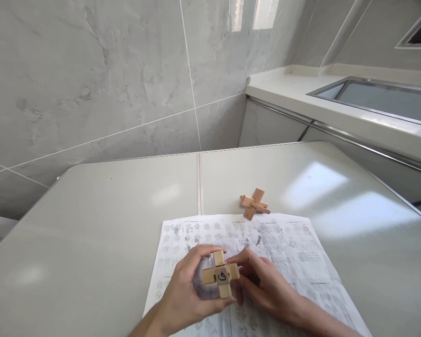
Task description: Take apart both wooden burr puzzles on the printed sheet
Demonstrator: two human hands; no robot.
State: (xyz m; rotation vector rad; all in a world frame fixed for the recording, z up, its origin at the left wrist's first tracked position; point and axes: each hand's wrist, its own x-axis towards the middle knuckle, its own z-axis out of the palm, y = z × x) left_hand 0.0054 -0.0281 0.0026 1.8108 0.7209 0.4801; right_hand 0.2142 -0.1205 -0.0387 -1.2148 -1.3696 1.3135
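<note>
Both hands hold a small wooden cross-shaped puzzle [220, 276] just above a printed paper sheet [294, 255]. The puzzle's middle block bears a dark marking. My left hand [185, 292] wraps its fingers round the puzzle's left side and underside. From the right, my right hand [263, 285] pinches the end of the puzzle's right arm. A second wooden cross puzzle [254, 203] lies on the table beyond the sheet's far edge, out of reach of both hands.
The pale grey table [91, 224] has a seam down its middle and stands against a marble-tiled wall [91, 75]. A counter with a steel sink [379, 96] runs at the right, separated by a gap.
</note>
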